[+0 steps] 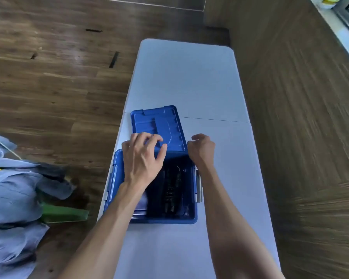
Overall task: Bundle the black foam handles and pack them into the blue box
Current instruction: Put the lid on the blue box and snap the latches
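Note:
The blue box (189, 217) stands open on the white table (189, 77), near its left edge. Inside it lie the black foam handles (170, 190), dark and hard to make out, with a coiled band around them. The blue lid (159, 121) lies flat on the table just beyond the box. My left hand (143, 156) hovers over the box's far left corner, fingers spread and curled, its fingertips at the lid's near edge. My right hand (201, 150) is at the box's far right corner, fingers curled in a loose fist, nothing visible in it.
The table is narrow, with wooden floor on both sides. A heap of light blue cloth (12, 194) and a green object (63, 214) lie on the floor to the left. A window sill (334, 21) runs along the upper right.

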`<state>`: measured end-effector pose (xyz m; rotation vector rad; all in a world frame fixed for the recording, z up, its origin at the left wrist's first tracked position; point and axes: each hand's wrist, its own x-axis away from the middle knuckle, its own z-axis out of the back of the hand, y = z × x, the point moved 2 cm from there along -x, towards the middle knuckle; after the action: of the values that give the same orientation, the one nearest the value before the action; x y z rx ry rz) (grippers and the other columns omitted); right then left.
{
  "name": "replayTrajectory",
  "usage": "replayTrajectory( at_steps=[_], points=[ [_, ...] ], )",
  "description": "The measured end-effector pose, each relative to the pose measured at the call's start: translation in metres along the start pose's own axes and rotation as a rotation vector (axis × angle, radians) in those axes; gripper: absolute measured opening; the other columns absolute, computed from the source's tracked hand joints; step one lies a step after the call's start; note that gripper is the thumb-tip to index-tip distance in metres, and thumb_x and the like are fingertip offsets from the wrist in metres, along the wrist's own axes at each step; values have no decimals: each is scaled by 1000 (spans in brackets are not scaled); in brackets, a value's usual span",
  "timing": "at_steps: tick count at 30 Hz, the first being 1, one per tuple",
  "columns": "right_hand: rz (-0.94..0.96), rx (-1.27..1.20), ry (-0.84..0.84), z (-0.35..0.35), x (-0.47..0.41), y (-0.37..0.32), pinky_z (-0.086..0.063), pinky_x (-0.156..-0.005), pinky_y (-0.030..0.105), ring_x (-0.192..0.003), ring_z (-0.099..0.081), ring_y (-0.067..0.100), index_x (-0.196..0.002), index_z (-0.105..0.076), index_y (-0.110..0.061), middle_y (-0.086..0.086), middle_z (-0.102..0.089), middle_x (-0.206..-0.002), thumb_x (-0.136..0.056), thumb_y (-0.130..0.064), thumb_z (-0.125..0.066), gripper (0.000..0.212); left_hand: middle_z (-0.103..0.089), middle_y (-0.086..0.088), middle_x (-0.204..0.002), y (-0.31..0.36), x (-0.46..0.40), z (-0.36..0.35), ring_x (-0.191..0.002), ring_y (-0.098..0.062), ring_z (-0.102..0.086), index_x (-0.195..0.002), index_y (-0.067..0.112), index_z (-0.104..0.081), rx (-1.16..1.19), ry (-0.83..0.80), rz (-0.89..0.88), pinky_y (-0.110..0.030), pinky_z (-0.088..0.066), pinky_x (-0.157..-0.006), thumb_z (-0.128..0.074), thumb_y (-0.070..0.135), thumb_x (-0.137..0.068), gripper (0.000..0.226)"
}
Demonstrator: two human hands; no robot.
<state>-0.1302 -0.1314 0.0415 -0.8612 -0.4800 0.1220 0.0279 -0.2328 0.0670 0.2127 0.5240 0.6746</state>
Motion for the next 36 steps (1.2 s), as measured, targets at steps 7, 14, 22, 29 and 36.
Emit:
replayTrajectory(
  at_steps=[7, 14, 22, 29, 36],
  points=[
    [-51, 454, -253, -46, -56, -10, -44, -65, 25, -95, -62, 32, -113, -51, -9, 7, -52, -101, -89, -11, -66, 29, -69, 11, -78, -35, 0, -21, -84, -16, -68, -86, 34, -71, -53, -231, 74, -49, -34, -99, -54, 66, -91, 37],
    [-95, 679, -301, -82, -91, -5, -52, -93, 38, -123, -58, 30, -141, -41, 0, 12, -60, -125, -77, -45, -81, 88, -68, 16, -84, -45, 0, -35, -85, -5, -65, -88, 36, -66, 89, -271, 148, -40, -34, -90, -51, 73, -88, 40],
    [-166, 653, -173, -95, -82, -10, -49, -100, 46, -135, -48, 32, -142, -37, -6, 10, -46, -145, -87, -16, -77, 69, -69, 18, -86, -48, 2, -40, -86, -2, -62, -89, 36, -66, 130, -252, 174, -36, -28, -90, -54, 73, -88, 39],
    [-149, 707, -339, -82, -71, -26, -49, -58, 28, -89, -62, 21, -111, -61, -3, 4, -61, -82, -84, -24, -81, 40, -68, 17, -82, -46, 1, -38, -82, -5, -62, -88, 35, -67, 133, -223, 154, -36, -29, -90, -56, 71, -88, 37],
    [-103, 59, -288, -67, -57, -42, -64, -64, 42, -87, -66, 32, -105, -60, -5, 19, -66, -112, -83, -3, -71, 25, -72, 14, -87, -44, 1, -33, -89, -10, -66, -90, 31, -71, 214, -194, 125, -39, -38, -93, -65, 63, -86, 32]
  ],
)
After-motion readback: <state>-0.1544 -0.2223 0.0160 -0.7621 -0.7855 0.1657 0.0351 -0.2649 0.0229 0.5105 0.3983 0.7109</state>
